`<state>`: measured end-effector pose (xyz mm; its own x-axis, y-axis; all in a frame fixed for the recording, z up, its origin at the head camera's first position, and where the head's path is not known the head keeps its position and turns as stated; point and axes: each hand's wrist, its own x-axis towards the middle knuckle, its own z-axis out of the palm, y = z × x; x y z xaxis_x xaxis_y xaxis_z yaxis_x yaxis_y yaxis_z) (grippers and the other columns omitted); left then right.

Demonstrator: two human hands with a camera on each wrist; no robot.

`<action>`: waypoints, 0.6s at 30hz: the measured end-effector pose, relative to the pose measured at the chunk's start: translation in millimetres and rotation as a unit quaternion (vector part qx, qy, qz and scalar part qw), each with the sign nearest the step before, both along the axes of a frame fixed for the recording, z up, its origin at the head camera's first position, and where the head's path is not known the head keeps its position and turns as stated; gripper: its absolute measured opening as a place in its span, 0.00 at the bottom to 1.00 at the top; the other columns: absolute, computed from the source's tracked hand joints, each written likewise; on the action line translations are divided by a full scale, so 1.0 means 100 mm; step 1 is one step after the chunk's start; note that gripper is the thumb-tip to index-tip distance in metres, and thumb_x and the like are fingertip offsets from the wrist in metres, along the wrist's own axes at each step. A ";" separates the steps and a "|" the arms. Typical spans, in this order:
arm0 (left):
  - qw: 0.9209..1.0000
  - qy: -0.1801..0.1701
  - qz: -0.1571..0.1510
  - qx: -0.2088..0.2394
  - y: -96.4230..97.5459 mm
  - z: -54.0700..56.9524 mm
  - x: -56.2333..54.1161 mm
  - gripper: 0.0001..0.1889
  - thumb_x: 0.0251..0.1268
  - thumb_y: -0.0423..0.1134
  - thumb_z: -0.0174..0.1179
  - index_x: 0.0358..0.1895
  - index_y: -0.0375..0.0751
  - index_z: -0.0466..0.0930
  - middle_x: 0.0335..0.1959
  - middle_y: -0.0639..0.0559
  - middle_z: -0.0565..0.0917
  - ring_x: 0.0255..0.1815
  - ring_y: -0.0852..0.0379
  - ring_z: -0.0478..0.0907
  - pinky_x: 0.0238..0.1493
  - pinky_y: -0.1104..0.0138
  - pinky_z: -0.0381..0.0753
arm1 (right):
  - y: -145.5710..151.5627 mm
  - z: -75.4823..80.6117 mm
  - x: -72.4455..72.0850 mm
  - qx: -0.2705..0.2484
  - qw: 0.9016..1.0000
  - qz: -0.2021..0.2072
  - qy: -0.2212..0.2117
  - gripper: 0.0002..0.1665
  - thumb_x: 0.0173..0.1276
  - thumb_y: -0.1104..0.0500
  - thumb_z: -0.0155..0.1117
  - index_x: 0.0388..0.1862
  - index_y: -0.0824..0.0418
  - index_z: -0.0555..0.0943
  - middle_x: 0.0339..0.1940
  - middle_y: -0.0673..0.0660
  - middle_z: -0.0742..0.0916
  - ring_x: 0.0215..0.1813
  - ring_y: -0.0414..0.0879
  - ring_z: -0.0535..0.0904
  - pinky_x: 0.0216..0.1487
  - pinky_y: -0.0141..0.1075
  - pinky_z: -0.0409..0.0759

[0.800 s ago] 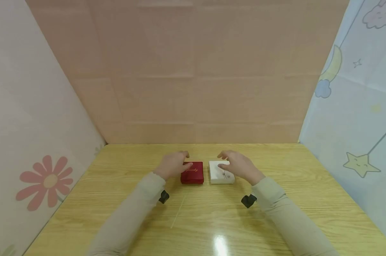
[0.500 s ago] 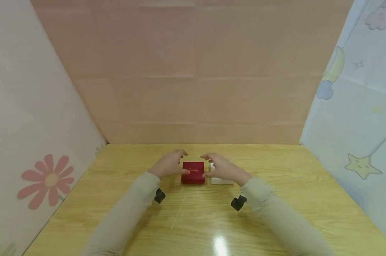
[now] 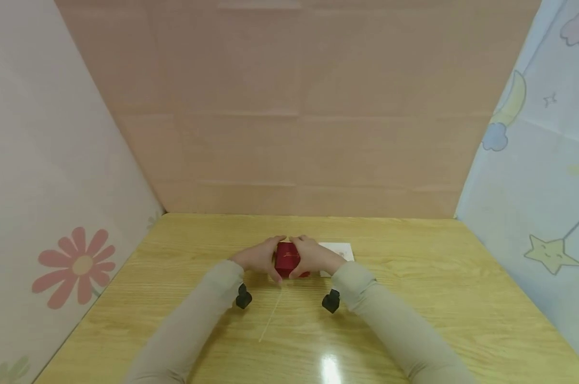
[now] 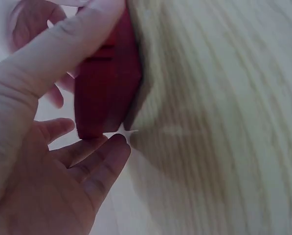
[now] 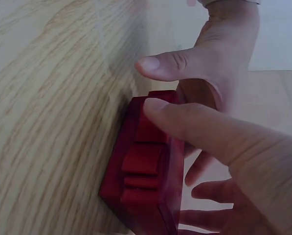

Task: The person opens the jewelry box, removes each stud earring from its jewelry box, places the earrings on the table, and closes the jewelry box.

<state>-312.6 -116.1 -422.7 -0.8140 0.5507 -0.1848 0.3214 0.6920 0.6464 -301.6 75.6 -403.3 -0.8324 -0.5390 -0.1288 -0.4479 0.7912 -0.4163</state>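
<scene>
A dark red jewelry box with gold lettering on its lid and a ribbon bow on its front sits on the table between both hands. My right hand grips its right part, thumb on the front face and fingers toward the back. At the left end is my left hand, its thumb extended in front and its fingers spread near a corner. Whether those fingertips touch the box I cannot tell. A white box stands just right, partly hidden behind the right hand.
The wooden table spans the workspace, with a thin pale strip lying in front of the red box. A plain backdrop rises behind, and patterned side panels flank the table.
My right hand has moved left from over the white box to the red box and now grips it. The left hand has come in around the red box's left end, thumb lower.
</scene>
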 end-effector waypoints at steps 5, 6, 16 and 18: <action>1.000 0.015 0.010 -0.018 0.01 -0.04 -0.03 0.63 0.34 0.42 0.82 0.74 0.33 0.47 0.69 0.41 0.64 0.66 0.45 0.68 0.66 0.52 0.68 | -0.07 -0.01 0.01 0.050 0.999 0.002 0.020 0.58 0.47 0.47 0.80 0.72 0.66 0.62 0.66 0.65 0.72 0.61 0.59 0.72 0.56 0.50 0.77; 0.999 0.021 0.012 -0.021 0.01 -0.05 -0.04 0.62 0.35 0.41 0.82 0.74 0.32 0.49 0.68 0.41 0.65 0.65 0.45 0.69 0.66 0.52 0.69 | -0.07 -0.01 0.01 0.053 0.998 0.002 0.022 0.57 0.47 0.48 0.81 0.72 0.66 0.62 0.65 0.65 0.73 0.60 0.59 0.72 0.55 0.50 0.77; 0.999 0.034 0.004 0.039 0.01 0.01 0.00 0.52 0.40 0.34 0.78 0.70 0.34 0.55 0.61 0.45 0.71 0.59 0.49 0.73 0.59 0.58 0.76 | 0.06 0.12 0.05 0.003 0.999 0.016 0.041 0.54 0.48 0.48 0.80 0.71 0.63 0.66 0.61 0.61 0.74 0.59 0.57 0.69 0.52 0.48 0.78; 0.997 0.030 0.002 0.076 0.02 0.11 0.05 0.53 0.44 0.33 0.76 0.73 0.36 0.51 0.61 0.44 0.70 0.59 0.49 0.73 0.58 0.58 0.76 | 0.15 0.25 0.09 -0.014 0.998 0.023 0.051 0.54 0.48 0.48 0.80 0.71 0.63 0.66 0.62 0.61 0.74 0.59 0.56 0.69 0.52 0.47 0.79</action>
